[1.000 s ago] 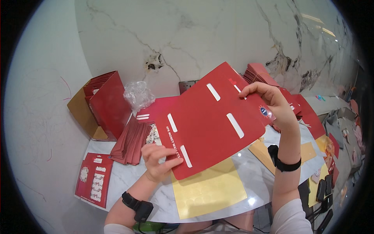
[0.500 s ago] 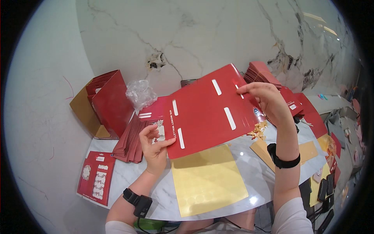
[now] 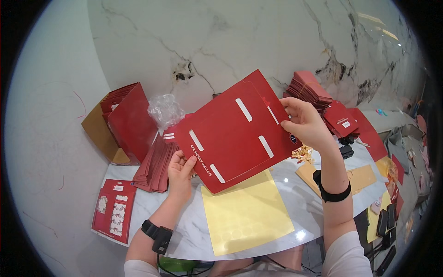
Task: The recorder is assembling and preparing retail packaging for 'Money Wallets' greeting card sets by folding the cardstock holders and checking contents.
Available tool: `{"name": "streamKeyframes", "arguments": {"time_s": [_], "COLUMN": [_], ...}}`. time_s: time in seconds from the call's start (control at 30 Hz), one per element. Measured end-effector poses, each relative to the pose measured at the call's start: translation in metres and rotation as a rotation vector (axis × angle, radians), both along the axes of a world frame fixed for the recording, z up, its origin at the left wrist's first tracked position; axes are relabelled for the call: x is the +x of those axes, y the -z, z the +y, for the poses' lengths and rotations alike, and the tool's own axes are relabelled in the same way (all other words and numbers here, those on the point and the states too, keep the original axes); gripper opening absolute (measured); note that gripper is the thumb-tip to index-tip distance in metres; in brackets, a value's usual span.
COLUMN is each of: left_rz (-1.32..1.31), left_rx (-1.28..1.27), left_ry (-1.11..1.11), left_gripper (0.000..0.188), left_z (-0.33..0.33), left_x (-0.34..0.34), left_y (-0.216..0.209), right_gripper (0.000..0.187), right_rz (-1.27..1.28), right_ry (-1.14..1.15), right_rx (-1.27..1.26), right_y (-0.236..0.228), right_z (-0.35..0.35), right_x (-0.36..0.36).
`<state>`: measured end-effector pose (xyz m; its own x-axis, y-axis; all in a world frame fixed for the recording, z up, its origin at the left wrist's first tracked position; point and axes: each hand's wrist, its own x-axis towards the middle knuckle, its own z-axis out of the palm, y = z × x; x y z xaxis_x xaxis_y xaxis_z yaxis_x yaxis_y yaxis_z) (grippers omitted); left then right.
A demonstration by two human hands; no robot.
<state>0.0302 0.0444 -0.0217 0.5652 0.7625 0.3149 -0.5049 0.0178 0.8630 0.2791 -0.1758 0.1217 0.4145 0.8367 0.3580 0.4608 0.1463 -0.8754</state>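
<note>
A flat red card (image 3: 226,138) with several white slots is held up above the table, tilted so its right side is higher. My left hand (image 3: 181,175) pinches its lower left edge, thumb on the printed face. At the right edge, my right hand (image 3: 307,121) grips the card near a slot, thumb in front and fingers partly behind it. Below the card lies a yellow sheet (image 3: 247,221) with faint round outlines, its far part hidden by the card.
Left, a box of red cards (image 3: 127,122), crumpled clear plastic (image 3: 165,112), a stack of folded red cards (image 3: 154,168) and a finished-looking red pack (image 3: 113,210). Right, a banded red stack (image 3: 309,90), small gold pieces (image 3: 302,154) and tan strips (image 3: 362,180). A marble wall (image 3: 249,37) rises behind.
The card has turned and shifted slightly left, its slots now more slanted. My right hand has moved from the card's upper part to a firmer grip on its right edge.
</note>
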Motion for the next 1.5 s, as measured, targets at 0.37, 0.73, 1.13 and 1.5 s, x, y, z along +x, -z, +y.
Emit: {"name": "streamKeyframes", "arguments": {"time_s": [0.37, 0.73, 1.13, 1.5], "left_rz": [-0.002, 0.043, -0.060, -0.101], "left_rx": [-0.157, -0.307, -0.471, -0.592], "left_ry": [0.139, 0.395, 0.616, 0.563], "left_gripper": [0.020, 0.039, 0.046, 0.040], "left_z": [-0.004, -0.007, -0.009, -0.006], "left_x": [-0.004, -0.010, -0.017, -0.016], "left_y": [-0.009, -0.008, -0.007, -0.011], "right_gripper": [0.027, 0.021, 0.025, 0.017], "right_rz": [-0.161, -0.175, -0.238, 0.234], "right_ry": [0.214, 0.160, 0.188, -0.213], "right_rx": [-0.039, -0.055, -0.083, -0.255], "right_y": [0.008, 0.002, 0.009, -0.008], "right_z": [0.004, 0.002, 0.004, -0.011], "right_x": [0.008, -0.004, 0.004, 0.016]}}
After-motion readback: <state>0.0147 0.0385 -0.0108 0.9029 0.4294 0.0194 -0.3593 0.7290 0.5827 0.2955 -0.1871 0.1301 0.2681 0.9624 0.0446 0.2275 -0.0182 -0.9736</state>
